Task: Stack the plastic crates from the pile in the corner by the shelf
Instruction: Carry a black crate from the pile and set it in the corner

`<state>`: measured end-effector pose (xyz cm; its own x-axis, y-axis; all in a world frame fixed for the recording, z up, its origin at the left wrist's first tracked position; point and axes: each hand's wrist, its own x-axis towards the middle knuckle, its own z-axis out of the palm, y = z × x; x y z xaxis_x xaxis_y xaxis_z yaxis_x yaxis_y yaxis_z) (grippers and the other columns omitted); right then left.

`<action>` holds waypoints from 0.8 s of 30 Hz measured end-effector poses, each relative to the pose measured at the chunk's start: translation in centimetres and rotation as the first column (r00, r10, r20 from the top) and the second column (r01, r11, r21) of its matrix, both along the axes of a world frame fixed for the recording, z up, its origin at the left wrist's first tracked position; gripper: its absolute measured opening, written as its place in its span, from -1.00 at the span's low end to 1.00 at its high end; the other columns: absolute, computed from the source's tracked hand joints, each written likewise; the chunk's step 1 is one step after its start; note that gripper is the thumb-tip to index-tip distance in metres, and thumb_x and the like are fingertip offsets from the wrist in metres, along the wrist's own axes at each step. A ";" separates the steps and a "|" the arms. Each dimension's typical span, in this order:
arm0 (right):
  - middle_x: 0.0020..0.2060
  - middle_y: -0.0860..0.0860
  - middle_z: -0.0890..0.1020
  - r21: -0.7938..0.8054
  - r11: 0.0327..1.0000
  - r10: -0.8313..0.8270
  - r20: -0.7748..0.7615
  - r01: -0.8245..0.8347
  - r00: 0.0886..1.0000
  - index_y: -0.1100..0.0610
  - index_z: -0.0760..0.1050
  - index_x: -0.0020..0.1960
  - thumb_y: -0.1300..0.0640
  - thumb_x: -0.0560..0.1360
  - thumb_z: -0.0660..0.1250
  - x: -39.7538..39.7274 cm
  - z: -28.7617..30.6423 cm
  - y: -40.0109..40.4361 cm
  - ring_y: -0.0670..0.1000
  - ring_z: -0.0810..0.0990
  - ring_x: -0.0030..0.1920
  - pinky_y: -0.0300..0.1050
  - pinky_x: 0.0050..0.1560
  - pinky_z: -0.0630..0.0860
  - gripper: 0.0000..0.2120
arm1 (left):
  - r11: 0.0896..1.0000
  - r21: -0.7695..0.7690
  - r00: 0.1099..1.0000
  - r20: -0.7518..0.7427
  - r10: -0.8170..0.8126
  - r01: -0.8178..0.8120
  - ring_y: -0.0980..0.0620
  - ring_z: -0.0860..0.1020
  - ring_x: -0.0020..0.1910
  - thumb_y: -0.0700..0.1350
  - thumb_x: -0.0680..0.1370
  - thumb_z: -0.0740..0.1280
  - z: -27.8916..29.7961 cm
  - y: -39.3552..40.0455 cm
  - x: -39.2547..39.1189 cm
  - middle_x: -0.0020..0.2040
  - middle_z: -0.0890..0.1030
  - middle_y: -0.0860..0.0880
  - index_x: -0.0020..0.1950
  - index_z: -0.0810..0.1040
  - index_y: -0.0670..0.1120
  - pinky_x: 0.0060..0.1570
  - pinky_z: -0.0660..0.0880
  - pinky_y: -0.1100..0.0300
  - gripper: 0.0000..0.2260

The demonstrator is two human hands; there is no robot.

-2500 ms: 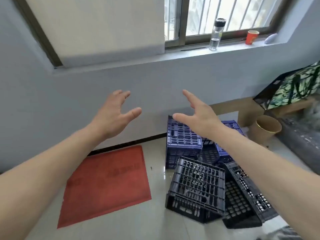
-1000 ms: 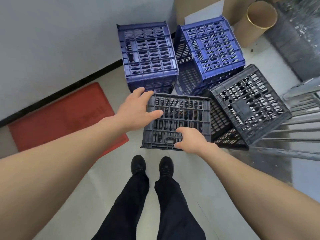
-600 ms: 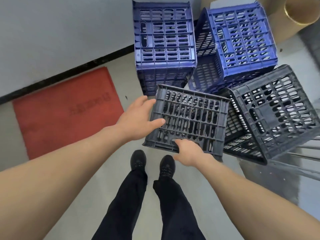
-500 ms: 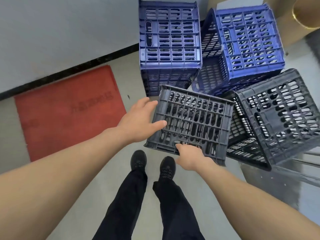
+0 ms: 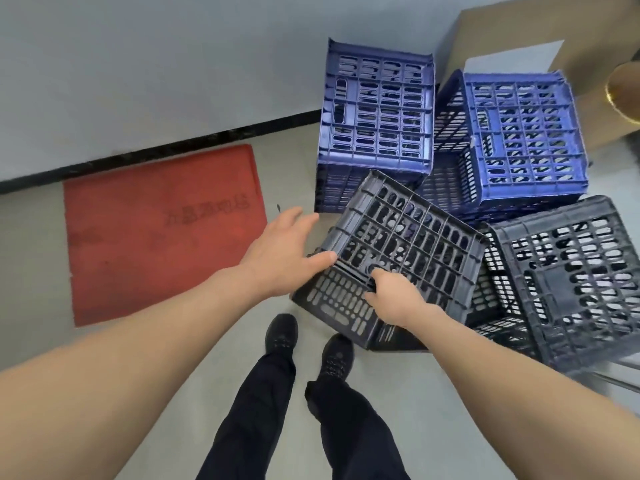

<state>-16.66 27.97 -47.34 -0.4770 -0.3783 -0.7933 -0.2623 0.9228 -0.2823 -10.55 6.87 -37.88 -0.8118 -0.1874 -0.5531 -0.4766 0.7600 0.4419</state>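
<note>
A dark grey plastic crate (image 5: 408,244) lies upturned and tilted at the front of the pile. My right hand (image 5: 393,297) grips its near edge with curled fingers. My left hand (image 5: 285,249) is spread beside the crate's left corner, thumb touching the edge. Behind stand two blue crates: one (image 5: 379,116) against the wall, one (image 5: 526,133) tilted to its right. Another dark crate (image 5: 571,275) lies upturned at the right.
A red mat (image 5: 162,230) lies on the pale floor to the left, along the grey wall. A brown cardboard box (image 5: 512,39) and a gold-rimmed bin (image 5: 623,88) stand at the back right. My two black shoes (image 5: 308,344) are just before the pile.
The dark crate has rotated and tipped, so its near side wall now shows. My right hand kept hold of its edge; my left hand slid outward along the left corner.
</note>
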 end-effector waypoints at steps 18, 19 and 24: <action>-0.21 0.07 0.50 -0.212 0.976 -0.003 -0.209 -0.042 0.978 0.06 0.27 -0.14 0.20 0.63 0.24 -0.1 14.4 -14.7 0.07 0.46 -0.28 -0.04 -0.37 0.30 -0.79 | 0.936 -0.095 0.923 0.159 0.352 -0.340 -0.14 0.21 0.50 0.28 0.49 0.24 2.3 -10.4 11.3 0.56 0.17 -0.10 0.56 0.19 0.00 0.40 0.29 -0.13 -0.29; -0.20 0.06 0.51 -0.224 0.974 -0.011 -0.204 -0.036 0.979 0.06 0.28 -0.12 0.21 0.62 0.24 0.2 14.4 -16.0 0.07 0.47 -0.27 -0.04 -0.36 0.32 -0.81 | 0.931 -0.098 0.916 0.167 0.365 -0.352 -0.14 0.21 0.50 0.29 0.49 0.24 2.4 -11.2 11.8 0.56 0.16 -0.09 0.56 0.19 0.01 0.39 0.30 -0.14 -0.29; -0.15 0.08 0.57 -0.271 0.962 -0.070 -0.171 0.022 0.983 0.12 0.39 0.00 0.23 0.60 0.27 1.7 13.7 -22.9 0.17 0.59 -0.16 0.11 -0.13 0.60 -0.94 | 0.908 -0.095 0.897 0.144 0.418 -0.408 -0.13 0.20 0.51 0.26 0.48 0.26 3.0 -16.3 13.9 0.56 0.18 -0.08 0.55 0.20 0.01 0.39 0.30 -0.16 -0.29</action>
<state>-14.99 5.12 -33.68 -0.6227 -0.5390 -0.5671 -0.2895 0.8321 -0.4730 3.34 -9.39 -34.92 -0.5570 -0.5242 -0.6442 -0.8130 0.5025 0.2941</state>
